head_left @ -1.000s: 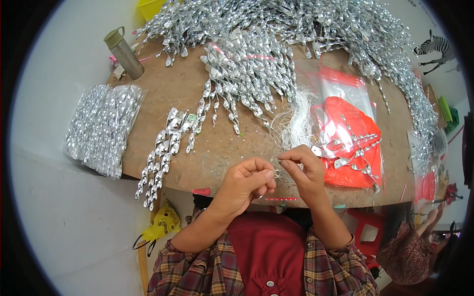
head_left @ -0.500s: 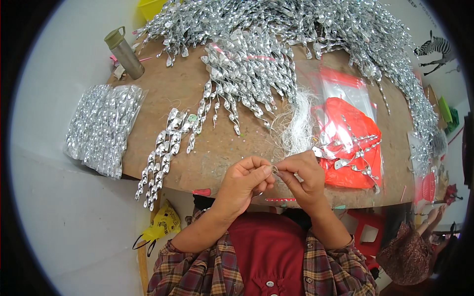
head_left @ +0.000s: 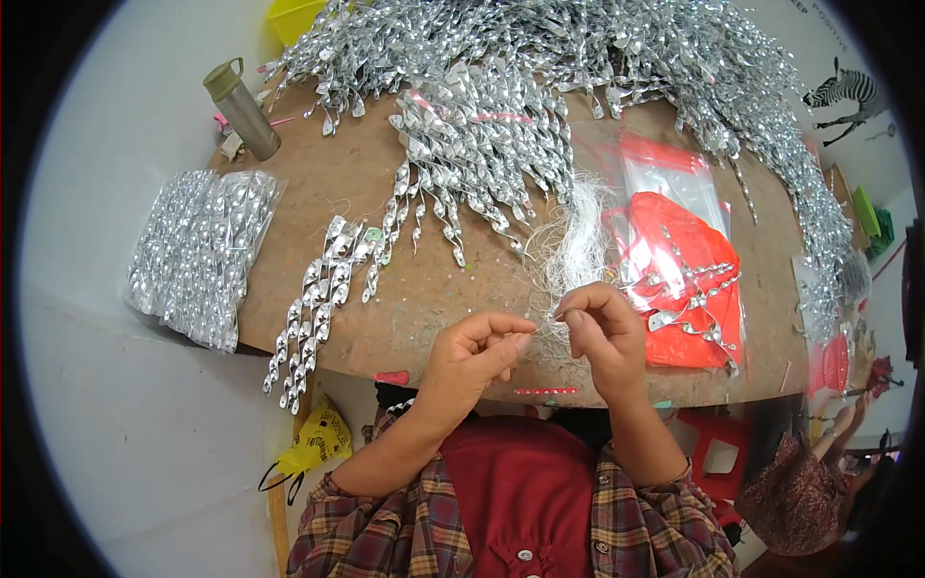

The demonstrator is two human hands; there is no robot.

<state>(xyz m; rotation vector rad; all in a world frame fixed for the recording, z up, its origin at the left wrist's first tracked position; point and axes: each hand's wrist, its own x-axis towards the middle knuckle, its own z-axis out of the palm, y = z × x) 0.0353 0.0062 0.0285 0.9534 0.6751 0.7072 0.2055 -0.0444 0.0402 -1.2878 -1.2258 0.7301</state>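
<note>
My left hand [head_left: 475, 354] and my right hand [head_left: 599, 328] meet over the near edge of the brown table [head_left: 405, 318]. Both pinch a thin white thread [head_left: 541, 323] stretched between their fingertips. Just beyond my right hand lies a loose bundle of white threads [head_left: 575, 241]. Silver twisted spiral ornaments [head_left: 482, 144] lie in a big heap across the far side of the table. Several finished spirals [head_left: 313, 308] hang over the table's front left edge.
A clear bag with an orange card and a few silver spirals [head_left: 684, 279] lies at the right. A clear bag full of silver spirals [head_left: 193, 255] overhangs the table's left edge. A grey bottle [head_left: 241, 108] stands at the far left. A red stool [head_left: 713, 453] sits below.
My hands have drawn slightly apart, the right one lifting a little toward the thread bundle. The thread between them now shows stretched.
</note>
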